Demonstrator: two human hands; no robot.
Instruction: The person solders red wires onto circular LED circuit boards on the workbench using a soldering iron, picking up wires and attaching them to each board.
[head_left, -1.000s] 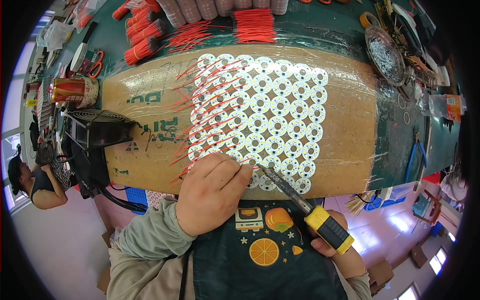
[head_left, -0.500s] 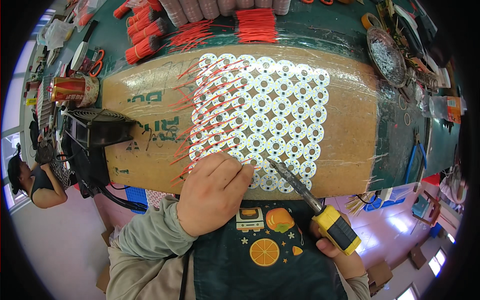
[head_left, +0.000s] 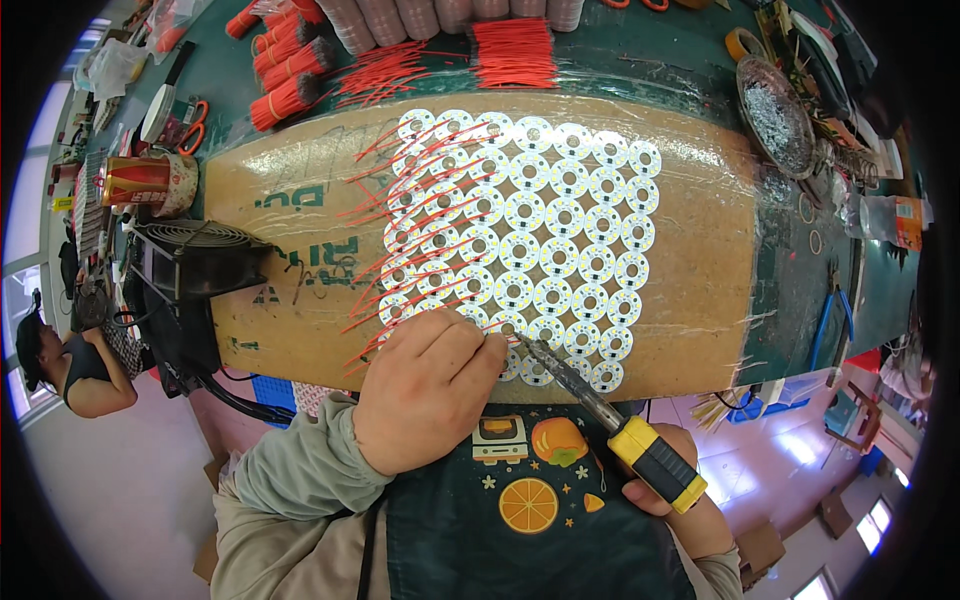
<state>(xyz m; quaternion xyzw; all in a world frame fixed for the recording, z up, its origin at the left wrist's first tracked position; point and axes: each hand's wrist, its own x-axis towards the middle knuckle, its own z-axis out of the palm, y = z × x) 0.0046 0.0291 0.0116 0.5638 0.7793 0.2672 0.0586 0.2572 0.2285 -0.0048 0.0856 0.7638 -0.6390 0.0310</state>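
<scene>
White ring-shaped LED boards [head_left: 564, 218] lie in close rows on a cardboard sheet. Thin red wires [head_left: 420, 212] slant across the boards on the left side. My left hand [head_left: 430, 390] is closed in a pinch over the near edge of the rows, with a red wire at its fingertips; most of that wire is hidden by the fingers. My right hand [head_left: 703, 515] grips the yellow and black handle of a soldering iron [head_left: 660, 465]. The iron slants up to the left, its tip beside my left fingertips at a board in a near row.
The cardboard [head_left: 690, 250] is covered in clear film. A black fan [head_left: 195, 255] and a red can [head_left: 137, 180] stand left. Red wire bundles [head_left: 285, 100] lie far left. A metal dish [head_left: 775, 115] and blue-handled pliers [head_left: 830, 315] are right. Another person [head_left: 90, 365] sits far left.
The soldering iron has moved slightly left and down, bringing its tip closer to my left fingertips. The boards have shifted a little; my left hand stays almost still.
</scene>
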